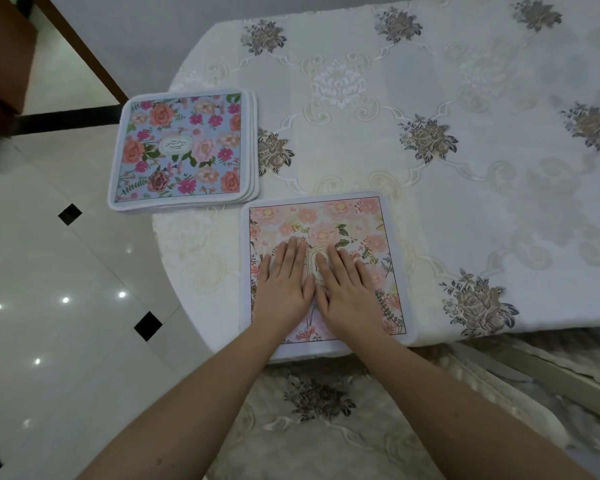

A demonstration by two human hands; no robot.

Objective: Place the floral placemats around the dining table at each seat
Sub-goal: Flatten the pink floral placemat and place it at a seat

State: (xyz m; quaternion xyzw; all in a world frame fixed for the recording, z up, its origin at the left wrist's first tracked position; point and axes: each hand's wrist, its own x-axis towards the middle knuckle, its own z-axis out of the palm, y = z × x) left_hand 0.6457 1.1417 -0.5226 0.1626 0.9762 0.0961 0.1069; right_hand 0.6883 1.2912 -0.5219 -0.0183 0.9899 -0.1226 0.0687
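Observation:
A pink floral placemat [357,223] with a white border lies flat at the near edge of the table. My left hand [284,285] and my right hand [343,292] rest palm down on its middle, side by side, fingers stretched out and gripping nothing. A stack of several floral placemats [184,147], the top one blue with orange and pink flowers, sits at the table's left corner, partly hanging over the edge.
The table [447,150] wears a cream embroidered cloth with grey flower motifs. A cushioned chair seat [326,427] stands just below the near edge. Glossy white floor tiles [66,289] lie to the left. Dark wooden furniture [4,64] stands at top left.

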